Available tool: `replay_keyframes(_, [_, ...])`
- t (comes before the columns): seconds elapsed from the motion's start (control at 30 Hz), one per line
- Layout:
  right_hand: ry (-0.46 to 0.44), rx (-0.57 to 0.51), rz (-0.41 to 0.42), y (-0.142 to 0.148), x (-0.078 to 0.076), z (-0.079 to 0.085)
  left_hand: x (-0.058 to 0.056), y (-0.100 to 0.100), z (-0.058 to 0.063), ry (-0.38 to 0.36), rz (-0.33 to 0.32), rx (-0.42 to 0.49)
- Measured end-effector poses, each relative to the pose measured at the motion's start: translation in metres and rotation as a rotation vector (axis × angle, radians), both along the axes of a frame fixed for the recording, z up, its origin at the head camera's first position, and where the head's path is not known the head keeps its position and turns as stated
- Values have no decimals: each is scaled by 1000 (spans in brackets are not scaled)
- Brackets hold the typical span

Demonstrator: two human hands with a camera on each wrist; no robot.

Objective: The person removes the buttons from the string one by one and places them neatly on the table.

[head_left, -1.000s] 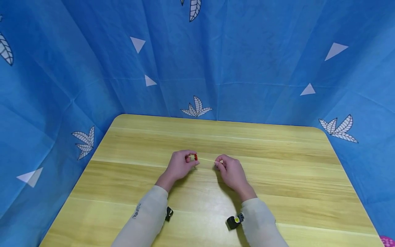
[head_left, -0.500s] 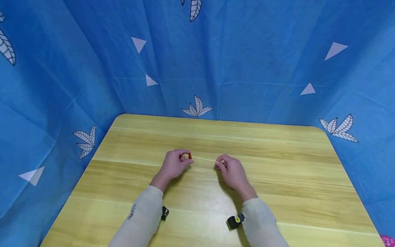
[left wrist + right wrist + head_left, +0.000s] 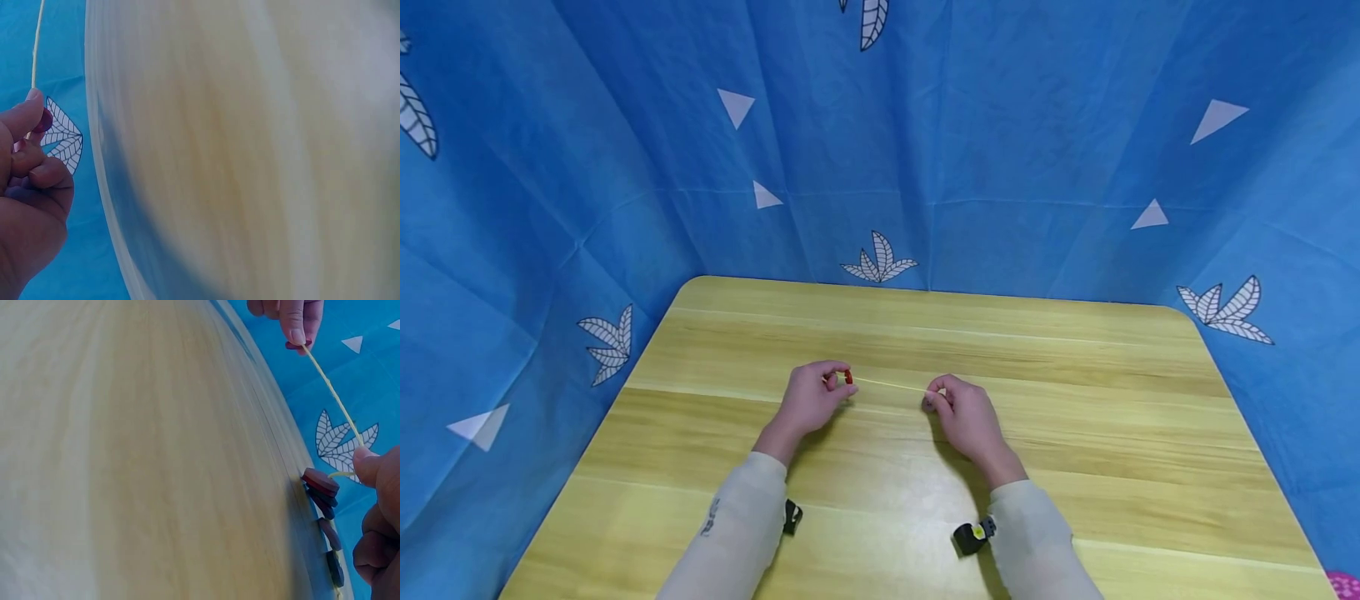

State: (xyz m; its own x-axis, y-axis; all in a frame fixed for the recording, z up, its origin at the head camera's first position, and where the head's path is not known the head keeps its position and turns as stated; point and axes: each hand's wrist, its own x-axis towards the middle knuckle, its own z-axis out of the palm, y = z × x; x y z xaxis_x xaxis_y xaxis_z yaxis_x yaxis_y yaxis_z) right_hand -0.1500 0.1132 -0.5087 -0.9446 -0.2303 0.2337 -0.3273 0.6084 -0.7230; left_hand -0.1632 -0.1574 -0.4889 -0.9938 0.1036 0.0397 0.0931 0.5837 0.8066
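A: Where do we see the red disc [image 3: 848,377]?

B: Near the centre of the head view, a little left, above the table [image 3: 925,333]. Our left hand [image 3: 811,397] pinches it, fingers narrowed on it.

A: And our right hand [image 3: 967,417]?

B: Just right of centre, its fingers closed together on the yellow cord [image 3: 887,384]. Between the two hands we see that cord run nearly straight, sloping slightly down to the right.

A: Does our right wrist view add anything?

B: We get the red disc at the top, where the cord leaves it, and our right hand at the right edge. Just left of that hand, toward the lower right, sits a row of dark discs [image 3: 324,490]; the upper ones touch, the lower ones are spaced apart. A bit of yellow shows below the lowest. We cannot tell whether they touch the table.

A: What surrounds our hands?

B: Pale sleeves [image 3: 733,525] come in from the bottom of the head view. Blue cloth [image 3: 1037,150] with white leaves and triangles fills the top and sides, and something pink [image 3: 1343,585] pokes into the lower right corner.
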Motion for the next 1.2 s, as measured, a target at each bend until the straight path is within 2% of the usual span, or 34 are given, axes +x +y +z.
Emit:
replay_keyframes(0.33, [7, -5, 3, 0, -1, 0, -1, -10, -2, 10, 3, -31])
replay_keyframes(0.57, [3, -8, -2, 0, -1, -2, 2, -18, -2, -23, 30, -44])
replay_keyframes(1.0, [3, -1, 2, 1, -1, -3, 1, -44, -11, -79, 12, -161])
replay_keyframes(1.2, [-8, -2, -8, 1, 1, -3, -1, -52, -14, -68, 8, -213])
